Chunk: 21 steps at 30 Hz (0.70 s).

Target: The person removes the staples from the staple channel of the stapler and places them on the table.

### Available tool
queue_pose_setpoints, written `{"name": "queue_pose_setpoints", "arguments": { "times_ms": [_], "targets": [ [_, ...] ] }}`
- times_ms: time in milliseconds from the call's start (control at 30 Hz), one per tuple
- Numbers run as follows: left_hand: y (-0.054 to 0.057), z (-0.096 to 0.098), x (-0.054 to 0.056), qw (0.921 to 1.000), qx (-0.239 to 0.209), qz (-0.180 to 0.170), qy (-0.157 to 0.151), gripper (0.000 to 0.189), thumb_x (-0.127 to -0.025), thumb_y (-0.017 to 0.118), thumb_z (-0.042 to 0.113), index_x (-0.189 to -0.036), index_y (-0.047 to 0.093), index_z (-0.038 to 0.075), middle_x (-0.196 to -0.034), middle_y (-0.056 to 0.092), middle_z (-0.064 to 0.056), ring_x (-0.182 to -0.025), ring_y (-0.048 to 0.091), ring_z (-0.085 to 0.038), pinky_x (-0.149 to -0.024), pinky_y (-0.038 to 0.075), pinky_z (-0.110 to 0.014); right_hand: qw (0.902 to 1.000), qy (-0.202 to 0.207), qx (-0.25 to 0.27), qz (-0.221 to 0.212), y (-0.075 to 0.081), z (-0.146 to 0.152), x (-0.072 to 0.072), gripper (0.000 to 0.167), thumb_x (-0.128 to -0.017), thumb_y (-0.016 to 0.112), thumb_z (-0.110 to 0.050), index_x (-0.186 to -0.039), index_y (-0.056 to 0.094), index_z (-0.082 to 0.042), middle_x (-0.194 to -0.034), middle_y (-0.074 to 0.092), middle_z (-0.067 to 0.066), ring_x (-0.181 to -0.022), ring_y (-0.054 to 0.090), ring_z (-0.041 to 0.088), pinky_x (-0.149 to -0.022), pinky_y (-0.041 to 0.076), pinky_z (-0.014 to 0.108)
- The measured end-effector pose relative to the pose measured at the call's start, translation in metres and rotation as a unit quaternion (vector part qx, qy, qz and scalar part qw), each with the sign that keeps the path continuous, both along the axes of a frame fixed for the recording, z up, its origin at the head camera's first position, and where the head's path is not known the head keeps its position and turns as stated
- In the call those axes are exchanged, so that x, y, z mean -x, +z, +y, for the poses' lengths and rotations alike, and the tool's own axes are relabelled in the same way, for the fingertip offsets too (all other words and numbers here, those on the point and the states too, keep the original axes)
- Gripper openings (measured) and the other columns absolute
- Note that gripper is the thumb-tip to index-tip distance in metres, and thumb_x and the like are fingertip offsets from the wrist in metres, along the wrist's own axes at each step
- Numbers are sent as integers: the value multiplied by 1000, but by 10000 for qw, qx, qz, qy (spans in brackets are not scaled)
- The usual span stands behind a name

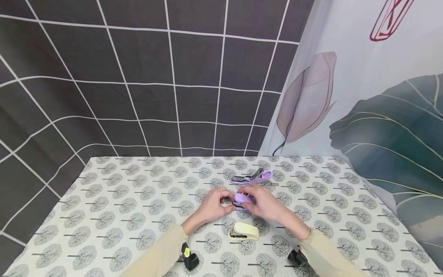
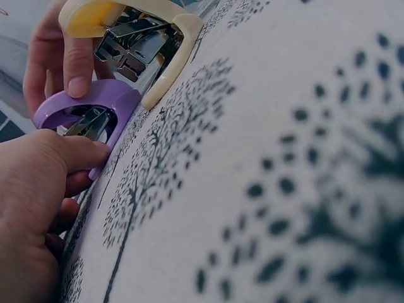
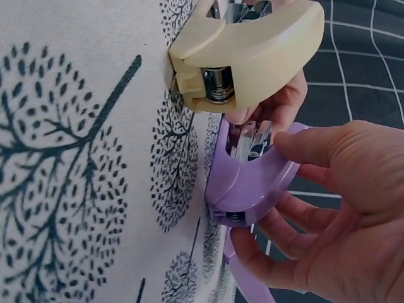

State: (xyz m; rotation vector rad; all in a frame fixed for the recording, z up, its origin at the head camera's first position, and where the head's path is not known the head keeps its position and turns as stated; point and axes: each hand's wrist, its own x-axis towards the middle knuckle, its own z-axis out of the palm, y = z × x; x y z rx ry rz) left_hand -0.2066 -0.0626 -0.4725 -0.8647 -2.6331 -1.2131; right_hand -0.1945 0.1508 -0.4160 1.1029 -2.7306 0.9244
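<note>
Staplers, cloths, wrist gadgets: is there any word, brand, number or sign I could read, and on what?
No text can be read in any view.
Middle purple stapler, cream stapler: no lettering visible on the sides shown.
Opened purple stapler at the back: too small to tell.
Yellow patch by the left wrist: too small to read.
Red outline on the pale backdrop: cut off, no readable word.

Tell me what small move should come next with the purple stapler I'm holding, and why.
Perhaps press down on the held purple stapler with your right hand while your left hand steadies it: the right hand touches its cover, the left grips its open end, and a gap shows beneath the cover.
</note>
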Motion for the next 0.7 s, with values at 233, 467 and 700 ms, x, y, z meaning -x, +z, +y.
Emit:
{"name": "queue_pose_setpoints", "arguments": {
  "times_ms": [233, 467, 700],
  "targets": [
    [0, 1, 1, 9999, -36, 103, -28, 20, -76, 84, 14, -94, 74, 13, -81, 62, 8, -64, 44, -4, -69, 36, -28, 9991, 31, -370, 204, 7, -6, 0, 35, -82, 75, 3, -115, 66, 1, -104, 67, 14, -83, 65, 22, -72, 55, 28],
    [0, 1, 2, 10000, -1, 54, -49, 20, -76, 83, 13, -94, 74, 13, -82, 63, 8, -63, 43, -2, -68, 37, -28, 9991, 28, -372, 211, 9, -11, 0, 31, -82, 74, 7, -112, 66, 1, -99, 68, 12, -77, 64, 18, -68, 54, 25],
    [1, 1, 1, 9999, -48, 16, -96, 19, -77, 82, 11, -94, 74, 11, -84, 64, 6, -63, 44, -4, -66, 38, -27, 9993, -66, -282, 222, 7, -11, -4, 30, -83, 72, 7, -111, 66, 0, -99, 68, 11, -76, 62, 15, -68, 53, 25]
  ]
}}
